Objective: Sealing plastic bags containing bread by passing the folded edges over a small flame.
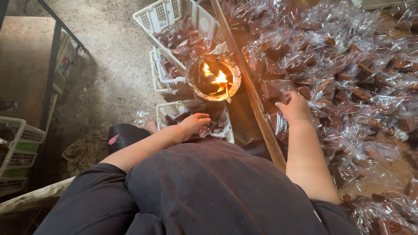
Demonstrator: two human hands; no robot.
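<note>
Rough grey concrete floor (109, 65) lay under the seated person, with a wooden-edged desk (252, 100) rising on the right. Across that desk spread a deep heap of clear plastic packets holding dark brown blocks (348, 65), most of them loose and unsorted. The right hand (295, 106) rested on a packet at the near edge of the heap, fingers curled down onto the film; whether they had truly closed on it could not be told. The left hand (193, 122) hung over the near white plastic lattice basket (228, 130), fingers bent loosely and apparently holding nothing, just touching the packets inside.

Judging by the piles, only a small share seemed moved: the near basket held a shallow layer of packets, while the heap on the desk remained very large. Behind it, a tilted white lattice basket (152, 17) was well filled with the same brown packets, and another white basket (163, 85) sat beneath it, its contents mostly hidden. Between the baskets and the desk stood a round dark metal bowl with an open flame (214, 77). More white crates (17, 152) sat at the far left.
</note>
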